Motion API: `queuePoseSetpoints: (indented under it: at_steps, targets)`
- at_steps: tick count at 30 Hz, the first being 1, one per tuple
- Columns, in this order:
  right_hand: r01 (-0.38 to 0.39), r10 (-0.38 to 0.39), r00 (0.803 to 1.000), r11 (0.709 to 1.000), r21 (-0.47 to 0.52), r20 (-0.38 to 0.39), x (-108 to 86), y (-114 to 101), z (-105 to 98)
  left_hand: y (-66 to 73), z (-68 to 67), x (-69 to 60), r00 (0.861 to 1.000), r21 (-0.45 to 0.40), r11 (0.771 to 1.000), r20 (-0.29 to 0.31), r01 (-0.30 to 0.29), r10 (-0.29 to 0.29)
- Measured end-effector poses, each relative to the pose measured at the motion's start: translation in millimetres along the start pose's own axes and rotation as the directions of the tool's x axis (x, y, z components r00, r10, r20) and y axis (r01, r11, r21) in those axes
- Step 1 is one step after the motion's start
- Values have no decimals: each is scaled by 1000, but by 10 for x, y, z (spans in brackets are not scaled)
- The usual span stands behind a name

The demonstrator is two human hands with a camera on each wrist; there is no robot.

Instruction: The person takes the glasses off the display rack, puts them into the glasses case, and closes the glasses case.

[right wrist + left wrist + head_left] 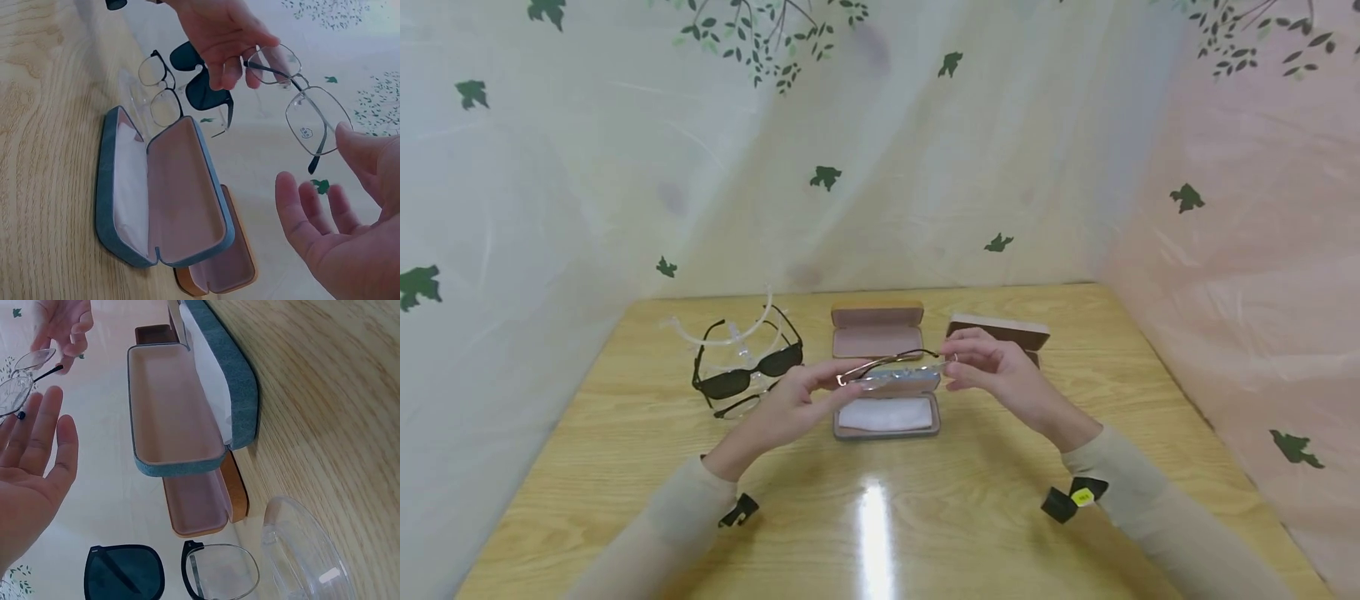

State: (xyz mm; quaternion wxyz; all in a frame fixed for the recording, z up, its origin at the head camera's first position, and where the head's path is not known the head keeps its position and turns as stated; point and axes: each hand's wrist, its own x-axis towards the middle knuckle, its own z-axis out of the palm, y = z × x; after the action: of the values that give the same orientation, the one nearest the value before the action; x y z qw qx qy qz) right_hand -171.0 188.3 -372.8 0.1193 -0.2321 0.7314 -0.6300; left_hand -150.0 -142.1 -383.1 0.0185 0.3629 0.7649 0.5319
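A pair of thin metal-framed eyeglasses with clear lenses and dark temple tips is held up between both hands, above an open blue-grey glasses case. My left hand grips one end of the frame by the hinge, thumb and fingers around it. At the other end my right hand pinches the rim; its thumb lies at the lens edge in the right wrist view, while the other fingers are spread loosely. Inside the case lies a folded white cloth. Its lid stands upright, showing a pink lining.
Behind it is an open orange-brown case; another open case stands at the back right, partly hidden by my right hand. On the left, black sunglasses and dark-rimmed eyeglasses are by a clear plastic stand. Fabric walls surround the wooden table.
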Motion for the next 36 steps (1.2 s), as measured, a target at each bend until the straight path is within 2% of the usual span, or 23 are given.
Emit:
queuePoseSetpoints:
  at_steps: [6, 14, 25, 30, 36]
  targets:
    - [4, -5, 1000, 996, -89, -4, -16, 16, -13, 8, -6, -14, 998, 25, 999, 50, 37, -39]
    - [-8, 6, 998, 999, 31, 57, -11, 20, 1, -7, -8, -16, 993, -8, 999, 109, 46, -45]
    - [-37, 37, 996, 999, 3, 76, -15, 99, -19, -23, -12, -5, 991, -17, 998, 120, 68, -66]
    - [-59, 57, 995, 998, 14, 81, -17, 115, -24, -39, -5, -4, 984, -67, 989, 131, 129, -119]
    - [-85, 84, 993, 996, 15, 79, -31, 167, -14, -84, 2, -32, 972, -49, 975, 103, 217, -211]
